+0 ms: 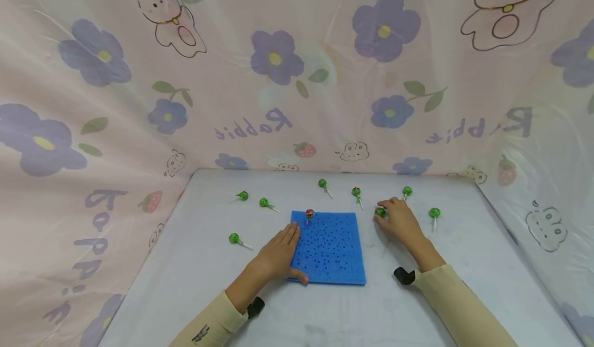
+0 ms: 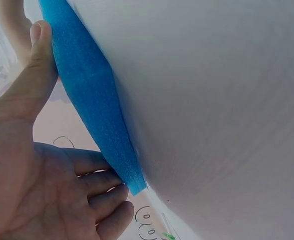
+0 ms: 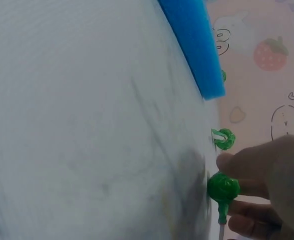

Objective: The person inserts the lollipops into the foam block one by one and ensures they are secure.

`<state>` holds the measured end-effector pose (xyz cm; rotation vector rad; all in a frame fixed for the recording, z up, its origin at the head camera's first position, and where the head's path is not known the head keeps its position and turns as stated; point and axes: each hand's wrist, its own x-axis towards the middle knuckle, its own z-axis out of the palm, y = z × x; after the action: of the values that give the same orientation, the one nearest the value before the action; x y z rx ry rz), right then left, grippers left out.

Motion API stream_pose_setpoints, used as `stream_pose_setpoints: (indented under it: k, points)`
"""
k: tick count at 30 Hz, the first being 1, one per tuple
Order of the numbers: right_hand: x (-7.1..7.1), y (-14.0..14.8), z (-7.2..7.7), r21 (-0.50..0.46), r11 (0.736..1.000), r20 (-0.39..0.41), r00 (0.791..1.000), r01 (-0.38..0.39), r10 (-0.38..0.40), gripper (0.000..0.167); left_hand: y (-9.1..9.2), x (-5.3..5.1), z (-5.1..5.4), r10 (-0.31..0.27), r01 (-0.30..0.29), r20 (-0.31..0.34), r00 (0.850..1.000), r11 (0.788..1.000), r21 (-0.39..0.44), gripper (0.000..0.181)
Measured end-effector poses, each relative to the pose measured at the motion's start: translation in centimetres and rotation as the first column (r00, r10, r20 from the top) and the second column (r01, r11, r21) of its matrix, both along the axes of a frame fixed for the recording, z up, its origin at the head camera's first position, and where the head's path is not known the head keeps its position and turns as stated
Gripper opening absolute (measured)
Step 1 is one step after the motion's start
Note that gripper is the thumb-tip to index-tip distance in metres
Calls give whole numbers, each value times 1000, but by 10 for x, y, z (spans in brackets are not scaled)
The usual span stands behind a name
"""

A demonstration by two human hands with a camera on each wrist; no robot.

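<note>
A blue foam pad [image 1: 328,249] dotted with small holes lies on the white table. My left hand [image 1: 278,257] rests along its left side, fingers fairly straight, thumb at the near edge; the left wrist view shows the foam's side [image 2: 89,80] against thumb and fingertips. One red-and-green lollipop [image 1: 310,213] stands upright near the pad's far left corner, stick down. Right of the pad, my right hand [image 1: 402,223] has thumb and curled fingers around the head of a green-wrapped lollipop [image 3: 223,187], which is low at the table surface. The right fingers partly hide it in the head view.
Loose lollipops lie around the pad: several on the left, including one near my left hand [image 1: 234,238], two beyond it [image 1: 356,192], and two near my right hand [image 1: 434,213]. A patterned curtain [image 1: 325,104] encloses the table's back and sides.
</note>
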<state>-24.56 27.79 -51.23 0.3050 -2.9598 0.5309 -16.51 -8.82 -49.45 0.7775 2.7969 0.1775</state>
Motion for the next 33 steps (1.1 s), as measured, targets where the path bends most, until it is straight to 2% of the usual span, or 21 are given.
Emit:
stream_pose_setpoints:
  k: [7,13,19,26,33]
  points:
    - [-2,-2,-7,-31,1000,36,999,-6,7,38,1,1,1,6,-7,6,1000,1000,4,129]
    - [-1,-6,-7,-40,999,59,998,-26,29,32,0,2,2,4,-4,9,1000,1000,8,129]
    - [3,-14,1,-81,996,-30,999,-43,40,30,-1,0,-1,7,-7,16,1000,1000,6,129]
    - [8,-31,19,-159,983,-147,986,-98,74,34,-1,1,1,8,-8,27,1000,1000,14,130]
    - [13,-50,36,-214,965,-164,980,-149,115,36,0,0,1,12,-13,29,999,1000,17,130]
